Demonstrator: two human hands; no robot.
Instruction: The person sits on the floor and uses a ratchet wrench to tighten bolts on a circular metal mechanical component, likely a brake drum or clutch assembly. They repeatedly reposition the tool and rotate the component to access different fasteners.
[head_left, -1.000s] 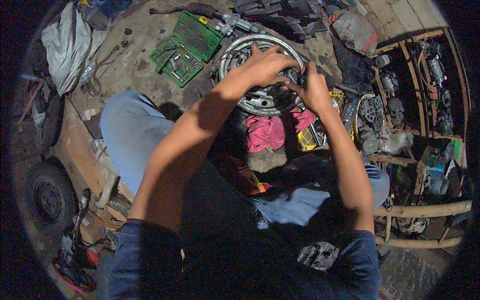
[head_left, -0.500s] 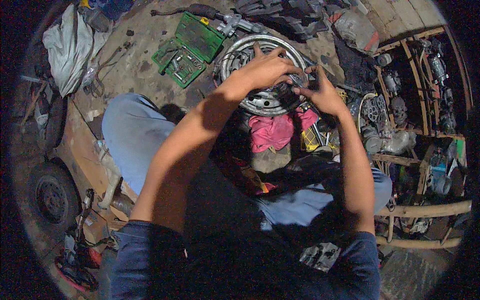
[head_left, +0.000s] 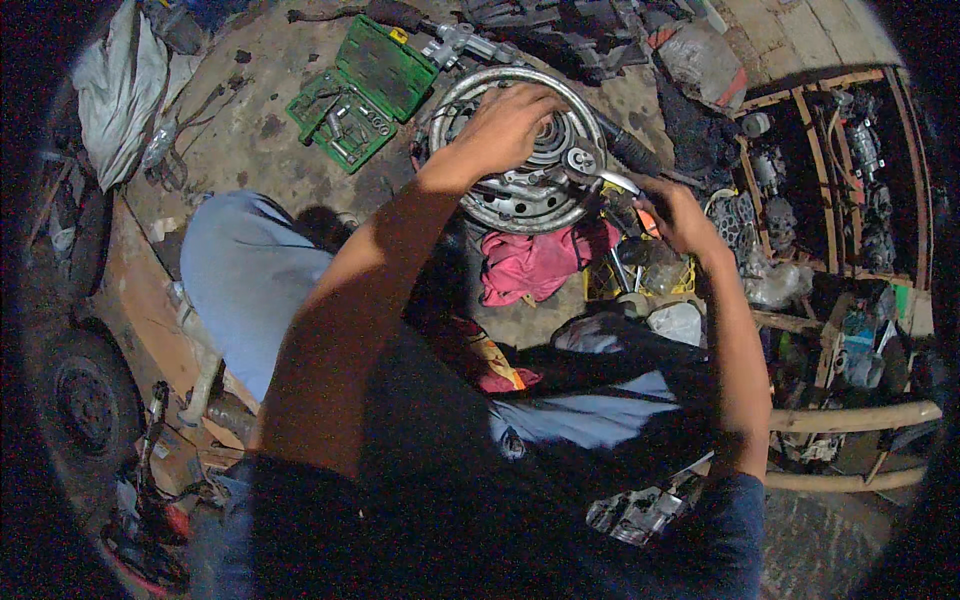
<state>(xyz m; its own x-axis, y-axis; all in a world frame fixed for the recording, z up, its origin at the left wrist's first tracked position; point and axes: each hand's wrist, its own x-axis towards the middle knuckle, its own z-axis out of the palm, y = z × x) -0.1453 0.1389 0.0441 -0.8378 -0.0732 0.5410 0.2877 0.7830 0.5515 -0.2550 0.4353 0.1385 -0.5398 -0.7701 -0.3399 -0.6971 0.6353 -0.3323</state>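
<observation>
A silvery steel wheel rim [head_left: 545, 215] lies flat on the floor in front of me, with a round metal part [head_left: 548, 150] inside it. My left hand [head_left: 508, 128] rests on that part, its fingers curled over it and their tips partly hidden. In my right hand [head_left: 682, 218] is a ratchet wrench [head_left: 618, 181], gripped by its handle end, where an orange patch shows. The ratchet's round head lies over the right side of the rim, at the edge of the metal part. Whether it sits on a bolt I cannot tell.
An open green socket case [head_left: 385, 70] lies beyond the rim on the left. Nearer me are a pink cloth [head_left: 530, 265] and a yellow crate [head_left: 683, 275] with tools. Wooden shelves [head_left: 812, 150] hold metal parts at right; a tyre [head_left: 85, 395] stands at left.
My right hand has moved away from the metal part, down and right, and now holds the ratchet wrench's handle. My left hand stays over the part, its fingers drawn closer together.
</observation>
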